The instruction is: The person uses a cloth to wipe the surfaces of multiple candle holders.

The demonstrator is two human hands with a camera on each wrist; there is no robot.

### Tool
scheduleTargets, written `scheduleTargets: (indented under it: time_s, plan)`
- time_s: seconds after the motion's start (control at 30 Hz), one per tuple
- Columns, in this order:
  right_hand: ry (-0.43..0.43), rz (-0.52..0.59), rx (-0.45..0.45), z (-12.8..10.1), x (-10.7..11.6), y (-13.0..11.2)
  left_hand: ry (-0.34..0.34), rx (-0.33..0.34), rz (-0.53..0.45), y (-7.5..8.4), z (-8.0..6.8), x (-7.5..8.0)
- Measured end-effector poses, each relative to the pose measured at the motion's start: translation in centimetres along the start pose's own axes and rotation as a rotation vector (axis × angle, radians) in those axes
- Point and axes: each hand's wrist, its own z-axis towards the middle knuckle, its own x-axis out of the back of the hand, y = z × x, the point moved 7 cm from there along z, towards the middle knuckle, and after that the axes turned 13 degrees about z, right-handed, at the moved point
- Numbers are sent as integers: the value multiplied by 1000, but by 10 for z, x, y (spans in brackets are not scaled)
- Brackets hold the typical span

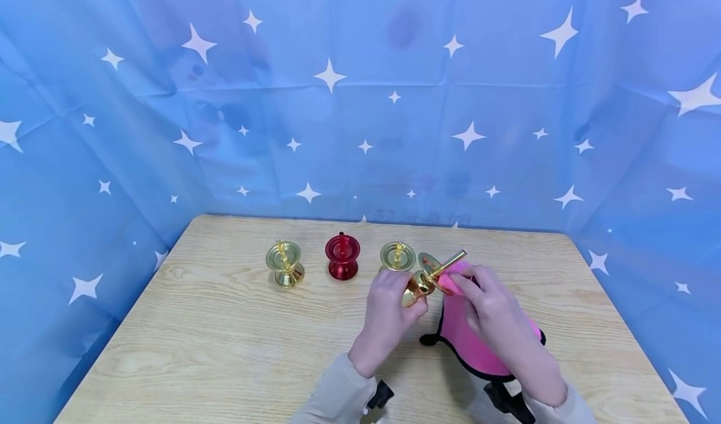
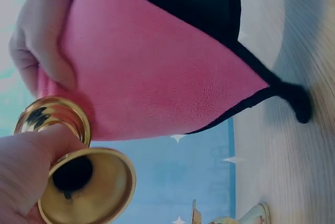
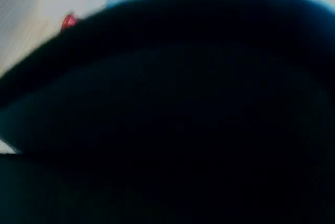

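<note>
My left hand (image 1: 388, 314) grips a shiny gold candle holder (image 1: 414, 294) by its flared base, tilted so the dish and thin rod lean right. In the left wrist view, the hollow underside of the candle holder (image 2: 115, 185) faces the camera, and the left thumb crosses its waist. My right hand (image 1: 498, 311) pinches a pink cloth (image 1: 473, 342) with black edging, bunched at the dish's edge. The rest of the cloth hangs below the right hand. In the right wrist view, the dark underside of the cloth (image 3: 172, 119) hides most of the work.
A gold candle holder (image 1: 284, 258) and a red one (image 1: 342, 255) stand upright toward the back left of the wooden table (image 1: 225, 349). Another gold candle holder (image 1: 397, 256) stands just behind my left hand. A blue star-patterned curtain (image 1: 360, 117) rises behind the table.
</note>
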Motion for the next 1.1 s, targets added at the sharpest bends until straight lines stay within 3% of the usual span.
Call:
scheduleTargets:
  time_s: [0.07, 0.17, 0.3, 0.47, 0.63, 0.97, 1.1]
  plan:
    - [25, 39, -57, 0, 2, -2, 13, -21, 53, 2, 0, 0]
    - [130, 98, -129, -1, 5, -6, 20, -52, 108, 5, 0, 0]
    - [254, 138, -99, -1, 8, -10, 13, -46, 96, 4, 0, -1]
    - [239, 172, 1, -3, 7, -7, -24, 22, -32, -4, -1, -2]
    - [232, 198, 48, -5, 9, 6, -109, 66, -199, -9, -2, -5]
    - [296, 171, 171, -4, 20, 8, -421, 12, -520, -1, 0, -15]
    - [288, 165, 198, -4, 21, 6, -402, 34, -525, -2, 0, -15]
